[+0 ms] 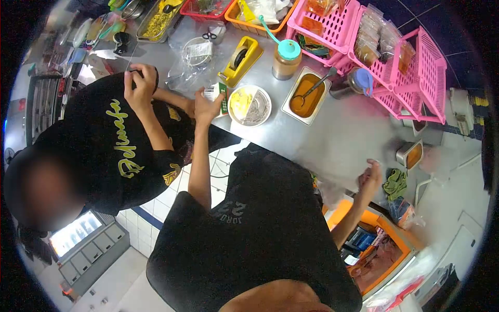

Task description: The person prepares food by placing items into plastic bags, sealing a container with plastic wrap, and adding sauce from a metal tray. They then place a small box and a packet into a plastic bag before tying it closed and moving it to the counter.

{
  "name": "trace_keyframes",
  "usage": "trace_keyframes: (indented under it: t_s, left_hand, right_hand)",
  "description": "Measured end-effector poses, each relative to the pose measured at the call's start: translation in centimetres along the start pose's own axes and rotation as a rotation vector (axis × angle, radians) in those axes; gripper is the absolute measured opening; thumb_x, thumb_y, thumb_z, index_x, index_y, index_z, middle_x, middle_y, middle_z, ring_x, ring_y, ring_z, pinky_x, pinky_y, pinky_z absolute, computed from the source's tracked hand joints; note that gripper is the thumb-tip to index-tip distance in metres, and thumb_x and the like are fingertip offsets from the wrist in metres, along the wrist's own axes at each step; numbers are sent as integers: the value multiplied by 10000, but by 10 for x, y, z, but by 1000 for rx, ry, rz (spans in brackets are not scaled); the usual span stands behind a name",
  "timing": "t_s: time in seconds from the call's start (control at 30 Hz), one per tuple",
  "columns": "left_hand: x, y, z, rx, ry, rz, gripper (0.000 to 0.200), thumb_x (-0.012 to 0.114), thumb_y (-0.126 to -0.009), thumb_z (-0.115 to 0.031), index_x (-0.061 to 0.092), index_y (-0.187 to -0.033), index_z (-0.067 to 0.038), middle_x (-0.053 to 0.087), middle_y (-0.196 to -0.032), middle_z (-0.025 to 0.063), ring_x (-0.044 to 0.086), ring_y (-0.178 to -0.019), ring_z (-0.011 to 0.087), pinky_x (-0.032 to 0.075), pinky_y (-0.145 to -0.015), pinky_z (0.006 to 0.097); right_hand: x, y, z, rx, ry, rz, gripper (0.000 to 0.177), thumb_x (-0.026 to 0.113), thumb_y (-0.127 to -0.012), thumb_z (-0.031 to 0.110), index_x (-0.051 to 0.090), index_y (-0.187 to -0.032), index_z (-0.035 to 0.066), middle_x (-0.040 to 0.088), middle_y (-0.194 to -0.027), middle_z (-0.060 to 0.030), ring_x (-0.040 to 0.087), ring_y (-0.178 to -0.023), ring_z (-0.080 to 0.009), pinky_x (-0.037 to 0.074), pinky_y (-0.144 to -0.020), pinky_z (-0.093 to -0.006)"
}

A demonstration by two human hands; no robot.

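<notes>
**Gripping a green-and-white carton (224,106) in the left hand (207,108), just beside a white bowl (245,123)**

Clock read from the bowl, twelve at the top of the view. Carton at nine o'clock on the metal tabletop (332,132), thumb and fingers closed around its sides; whether upright or tilted, cannot tell. Yellow and greyish contents in the bowl. At twelve, a yellow tape dispenser (240,61); at one, a jar with a turquoise lid (287,58); at three, a steel tray (297,116) of brown sauce with a ladle (315,88) in it. Out at four, the right hand (369,179), half open with loosely bent fingers, near a green cloth (395,183) at that hand's three o'clock. Past the carton, at nine, a co-worker's forearm (171,100) reaching close to the left hand; farther out at ten, the same person's raised hand (141,89).
</notes>
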State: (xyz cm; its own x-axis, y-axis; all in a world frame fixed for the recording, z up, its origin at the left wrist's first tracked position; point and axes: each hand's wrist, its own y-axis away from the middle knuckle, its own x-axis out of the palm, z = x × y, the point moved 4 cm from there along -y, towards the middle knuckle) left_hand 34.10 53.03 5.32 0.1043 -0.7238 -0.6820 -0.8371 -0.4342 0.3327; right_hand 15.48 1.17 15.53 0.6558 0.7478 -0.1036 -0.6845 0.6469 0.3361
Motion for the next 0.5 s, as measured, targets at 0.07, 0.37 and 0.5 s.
trace_keyframes:
  t_s: [0.07, 0.37, 0.5]
  left_hand:
    - [3, 8, -16, 92, -202, -219, 931, 759, -650, -528, 370, -1333, -30, 492, -1270, 287, 502, -1173, 421, 437, -949, 457]
    - [12, 22, -2, 452, -298, -593, 599, 625, -877, -437, 497, -1311, -44, 514, -1293, 259, 481, -1223, 383, 372, -1003, 482]
    - [8, 47, -35, 430, 98, 8, 440, 641, -889, -357, 627, -1070, 43, 691, -899, 163, 665, -789, 224, 514, -683, 323]
  right_hand:
    - [-20, 0, 32, -142, -20, -47, 308, 524, -983, 332, 623, -979, 40, 295, -508, 79, 239, -409, -18, 179, -378, -215]
    - [-21, 33, 121, -367, -83, 22, 354, 471, -1004, 296, 592, -1112, -19, 313, -503, 58, 224, -393, -25, 197, -393, -202]
    - [-9, 29, 94, -323, -48, 147, 389, 479, -997, 327, 586, -1121, -26, 308, -510, 64, 240, -402, -35, 216, -408, -203]
